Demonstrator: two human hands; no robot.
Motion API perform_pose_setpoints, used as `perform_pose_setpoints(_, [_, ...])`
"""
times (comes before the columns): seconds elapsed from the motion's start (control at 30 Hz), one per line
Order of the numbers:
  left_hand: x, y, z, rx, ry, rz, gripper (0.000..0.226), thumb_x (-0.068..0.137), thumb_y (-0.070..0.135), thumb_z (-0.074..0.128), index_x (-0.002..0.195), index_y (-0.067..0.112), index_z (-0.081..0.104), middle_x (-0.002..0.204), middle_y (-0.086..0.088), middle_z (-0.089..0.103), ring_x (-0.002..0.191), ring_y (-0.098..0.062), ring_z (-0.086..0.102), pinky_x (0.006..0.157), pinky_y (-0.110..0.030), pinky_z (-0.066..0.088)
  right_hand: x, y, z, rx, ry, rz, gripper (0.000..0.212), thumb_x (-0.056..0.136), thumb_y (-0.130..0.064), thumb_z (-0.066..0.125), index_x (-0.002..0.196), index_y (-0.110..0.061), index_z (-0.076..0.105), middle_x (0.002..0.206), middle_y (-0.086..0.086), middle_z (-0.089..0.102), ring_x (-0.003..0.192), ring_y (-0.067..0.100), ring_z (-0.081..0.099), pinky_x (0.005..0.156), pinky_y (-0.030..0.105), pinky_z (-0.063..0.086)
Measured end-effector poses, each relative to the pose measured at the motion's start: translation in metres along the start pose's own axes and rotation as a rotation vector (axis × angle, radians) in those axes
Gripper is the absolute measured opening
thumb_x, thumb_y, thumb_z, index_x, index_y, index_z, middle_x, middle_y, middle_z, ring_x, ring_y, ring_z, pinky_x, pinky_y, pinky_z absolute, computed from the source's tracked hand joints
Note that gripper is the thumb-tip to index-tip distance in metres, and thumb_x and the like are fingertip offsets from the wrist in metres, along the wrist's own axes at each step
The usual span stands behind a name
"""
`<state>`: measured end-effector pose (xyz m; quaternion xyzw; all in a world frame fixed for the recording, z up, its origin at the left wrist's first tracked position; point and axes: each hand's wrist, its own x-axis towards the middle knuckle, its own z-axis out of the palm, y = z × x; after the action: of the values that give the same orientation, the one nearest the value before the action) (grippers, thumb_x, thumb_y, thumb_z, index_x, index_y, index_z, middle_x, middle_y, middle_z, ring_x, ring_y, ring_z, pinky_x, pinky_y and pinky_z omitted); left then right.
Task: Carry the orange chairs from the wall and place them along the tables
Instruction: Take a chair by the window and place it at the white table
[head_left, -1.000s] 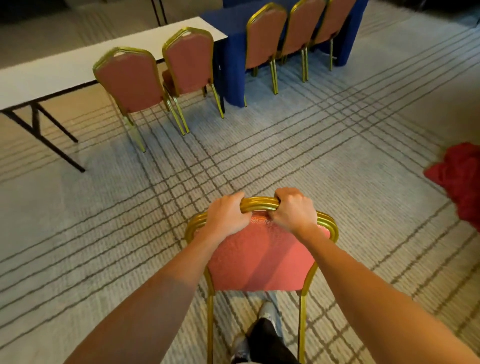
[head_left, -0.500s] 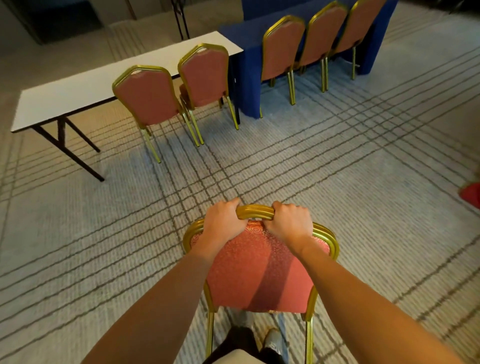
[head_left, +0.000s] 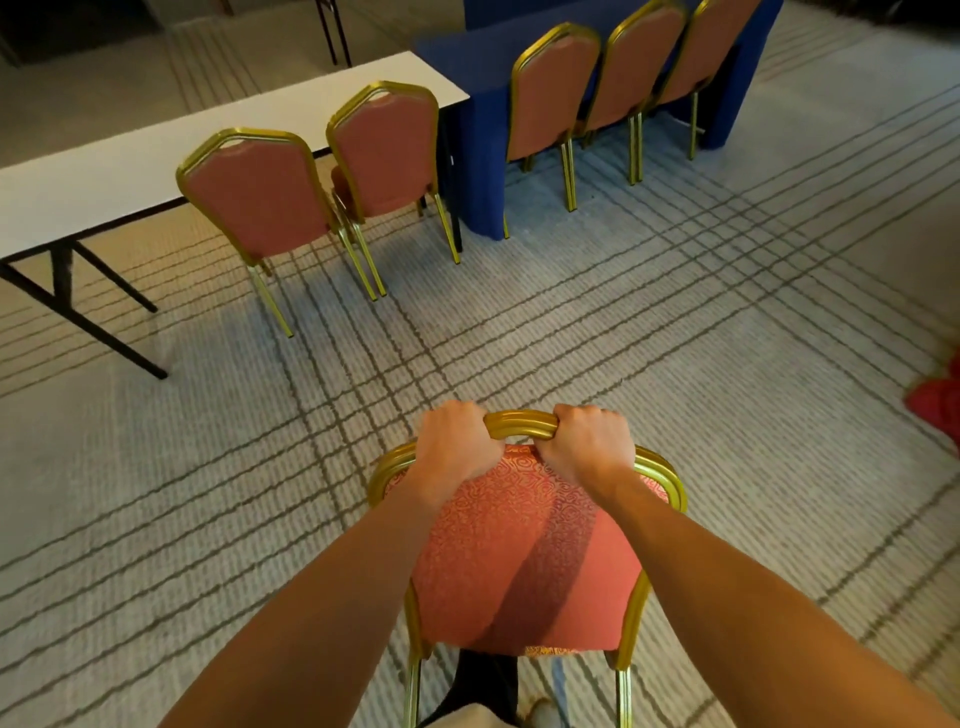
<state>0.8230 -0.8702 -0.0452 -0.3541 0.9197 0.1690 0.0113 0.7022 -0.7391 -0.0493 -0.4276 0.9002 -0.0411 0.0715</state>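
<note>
Here, the left hand (head_left: 457, 449) and right hand (head_left: 589, 449) each curl round the gold top rail of the orange chair (head_left: 524, 556), over grey lined carpet (head_left: 675, 364) well short of the white table (head_left: 104, 176). Two chairs (head_left: 260, 200) stand along that table, with a blue-draped table (head_left: 480, 156) just beside its end.

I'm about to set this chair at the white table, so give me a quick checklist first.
1. Left hand grips the carried chair by its top rail: ok.
2. Right hand grips the same rail: ok.
3. Carpet toward the white table free of obstacles: ok.
4. Open spot left of the leftmost placed chair: ok.
5. Red cloth lies off the path, far right: ok.
6. Chair's feet off the floor: cannot tell.
</note>
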Motion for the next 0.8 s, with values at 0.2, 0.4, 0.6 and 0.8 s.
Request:
perform_pose_setpoints(0.2, [0.061, -0.022, -0.015, 0.003, -0.095, -0.032, 0.027, 0.081, 0.044, 0.065, 0.082, 0.017, 0.067, 0.077, -0.003, 0.065, 0.079, -0.027, 0.066, 0.069, -0.035, 0.051, 0.065, -0.015, -0.012, -0.036, -0.067, -0.008, 0.030, 0.092, -0.054, 0.045, 0.084, -0.026, 0.056, 0.092, 0.002, 0.072, 0.085, 0.027, 0.067, 0.070, 0.035, 0.043])
perform_pose_setpoints(0.4, [0.109, -0.059, -0.049, -0.003, -0.063, -0.069, 0.026, 0.083, 0.042, 0.066, 0.086, 0.016, 0.070, 0.088, -0.007, 0.071, 0.087, -0.029, 0.068, 0.073, -0.035, 0.052, 0.132, -0.052, -0.033, -0.032, -0.072, -0.067, 0.034, 0.091, -0.056, 0.046, 0.086, -0.025, 0.059, 0.091, 0.002, 0.071, 0.085, 0.027, 0.066, 0.072, 0.035, 0.046])
perform_pose_setpoints(0.6, [0.141, -0.099, -0.086, 0.061, 0.012, -0.094, 0.024, 0.087, 0.041, 0.063, 0.097, 0.021, 0.072, 0.094, -0.005, 0.072, 0.090, -0.027, 0.068, 0.076, -0.036, 0.053, 0.194, -0.097, -0.048, -0.094, -0.059, -0.200, 0.040, 0.089, -0.058, 0.050, 0.099, -0.022, 0.064, 0.100, 0.005, 0.072, 0.094, 0.030, 0.067, 0.079, 0.038, 0.049])
perform_pose_setpoints(0.8, [0.175, -0.146, -0.119, 0.041, 0.066, -0.179, 0.016, 0.084, 0.036, 0.064, 0.091, 0.024, 0.072, 0.090, -0.005, 0.072, 0.088, -0.029, 0.068, 0.078, -0.038, 0.054, 0.261, -0.148, -0.058, -0.081, -0.050, -0.334, 0.027, 0.090, -0.051, 0.053, 0.086, -0.024, 0.053, 0.092, 0.004, 0.070, 0.089, 0.029, 0.066, 0.072, 0.037, 0.042])
